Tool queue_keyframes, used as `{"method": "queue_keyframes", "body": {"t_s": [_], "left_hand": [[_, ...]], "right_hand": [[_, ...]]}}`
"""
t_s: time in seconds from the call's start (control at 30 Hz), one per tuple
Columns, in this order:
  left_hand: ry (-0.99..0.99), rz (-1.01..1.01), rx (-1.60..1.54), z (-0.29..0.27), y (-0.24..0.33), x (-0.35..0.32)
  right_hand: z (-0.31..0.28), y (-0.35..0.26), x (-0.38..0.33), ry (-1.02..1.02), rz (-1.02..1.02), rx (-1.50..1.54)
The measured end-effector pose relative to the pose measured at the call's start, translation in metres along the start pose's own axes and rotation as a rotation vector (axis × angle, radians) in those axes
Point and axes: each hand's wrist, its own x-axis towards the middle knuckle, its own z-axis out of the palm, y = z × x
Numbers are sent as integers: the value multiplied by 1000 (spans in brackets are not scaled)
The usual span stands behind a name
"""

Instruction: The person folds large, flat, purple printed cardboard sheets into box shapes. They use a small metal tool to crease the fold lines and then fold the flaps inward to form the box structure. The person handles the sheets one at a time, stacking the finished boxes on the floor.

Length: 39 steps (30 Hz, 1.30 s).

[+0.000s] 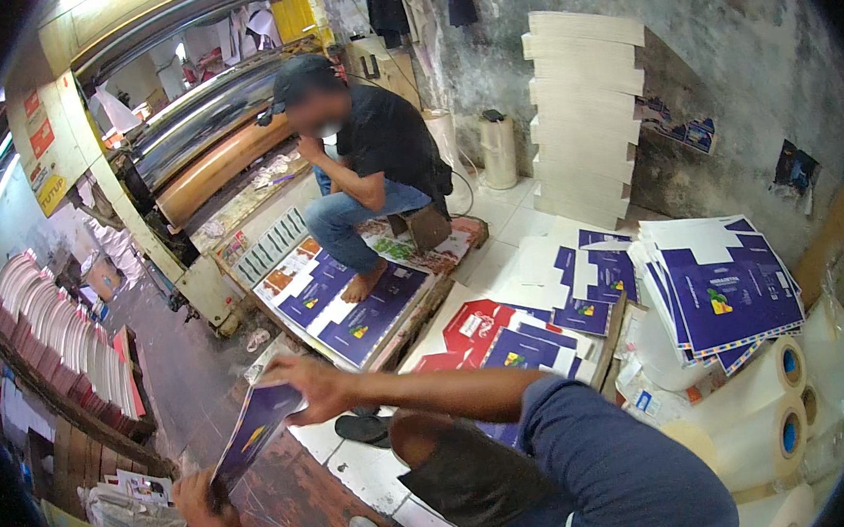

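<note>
"While you're holding that purple printed sheet (257,427) over the floor (302,502) at near left, how's your grip?"

"My right hand (313,387) pinches the far end and my left hand (204,504) closes on the near one, probably so it can't flop. Whether it's one sheet or several, I can't tell."

"And those on the right?"

"The purple stack (727,286) lies just beyond the film rolls (748,441), I'd guess flat to stop curling. At the far side, a co-worker (390,148) sits beside the roller machine (219,165)."
</note>
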Motion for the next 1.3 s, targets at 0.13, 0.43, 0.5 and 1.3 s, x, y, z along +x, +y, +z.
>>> {"method": "queue_keyframes", "body": {"t_s": [0.13, 0.43, 0.5, 1.3], "left_hand": [[336, -50, 211, 3, -119, -60], [730, -910, -366, 50, -113, -95], [572, -954, -937, 71, -112, -88], [486, -1108, -1431, 74, -140, -86]], "right_hand": [[90, 5, 57, 29, -42, 197], [98, 40, 72, 491, 796, 1062], [94, 33, 64, 592, 808, 1289], [137, 46, 52, 206, 749, 1123]]}}
